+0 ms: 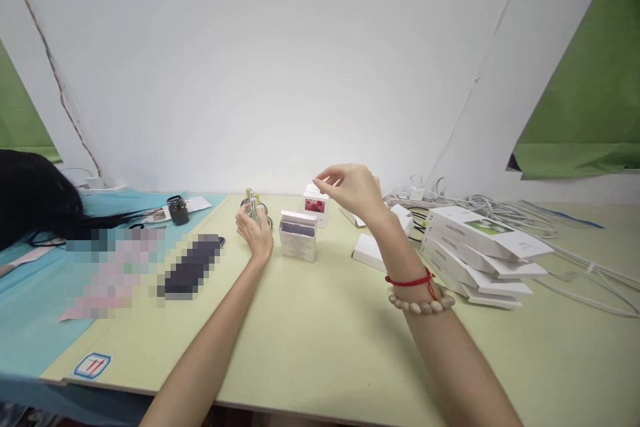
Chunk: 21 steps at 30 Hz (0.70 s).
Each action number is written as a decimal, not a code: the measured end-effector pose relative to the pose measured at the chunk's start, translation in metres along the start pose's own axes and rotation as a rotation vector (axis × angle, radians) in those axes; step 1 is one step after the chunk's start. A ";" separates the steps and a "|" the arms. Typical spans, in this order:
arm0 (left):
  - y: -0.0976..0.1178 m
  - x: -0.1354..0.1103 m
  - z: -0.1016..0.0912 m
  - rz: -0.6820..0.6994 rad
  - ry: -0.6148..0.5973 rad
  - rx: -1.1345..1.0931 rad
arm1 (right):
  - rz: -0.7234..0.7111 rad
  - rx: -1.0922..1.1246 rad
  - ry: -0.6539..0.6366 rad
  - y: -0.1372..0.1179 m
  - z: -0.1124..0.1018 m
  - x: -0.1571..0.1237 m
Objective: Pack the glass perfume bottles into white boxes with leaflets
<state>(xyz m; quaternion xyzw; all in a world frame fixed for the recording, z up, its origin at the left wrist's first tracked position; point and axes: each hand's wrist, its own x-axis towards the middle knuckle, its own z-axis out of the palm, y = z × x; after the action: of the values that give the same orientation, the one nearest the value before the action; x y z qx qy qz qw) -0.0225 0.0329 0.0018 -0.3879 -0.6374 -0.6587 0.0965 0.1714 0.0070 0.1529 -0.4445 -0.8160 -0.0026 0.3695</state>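
My left hand [256,235] is closed round a small glass bottle [253,203] with a metallic neck. It stands among similar bottles with gold-coloured necks, partly hidden by my fingers. Just right of that hand is an upright white box [299,240], its top open and a dark inside showing. My right hand [353,192] hangs in the air above the table, fingers loosely bent and somewhat apart, with nothing visible in them. Behind it stands a white box with a red picture [316,207], partly covered by the fingers.
Flat white boxes [485,250] lie stacked on the right, before coiled cables [493,207]. Another white box [369,252] lies under my right forearm. To the left are a dark blurred item [193,267], a dark jar [177,210] and a person's dark hair [37,193].
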 end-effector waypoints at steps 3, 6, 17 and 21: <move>-0.015 0.003 0.001 -0.096 -0.022 0.141 | -0.051 0.053 -0.353 0.001 0.005 -0.002; -0.026 -0.002 0.004 -0.077 -0.135 0.215 | -0.043 0.079 -0.761 -0.001 0.019 -0.005; -0.042 0.007 0.014 -0.265 -0.324 -0.182 | 0.129 -0.076 -0.913 0.012 0.053 -0.002; -0.026 0.008 0.018 -0.314 -0.361 -0.322 | 0.020 0.016 -0.701 0.020 0.052 0.000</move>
<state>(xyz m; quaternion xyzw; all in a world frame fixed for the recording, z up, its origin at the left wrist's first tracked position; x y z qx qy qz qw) -0.0374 0.0564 -0.0152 -0.4056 -0.5839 -0.6786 -0.1846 0.1550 0.0365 0.1089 -0.4233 -0.8889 0.1602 0.0703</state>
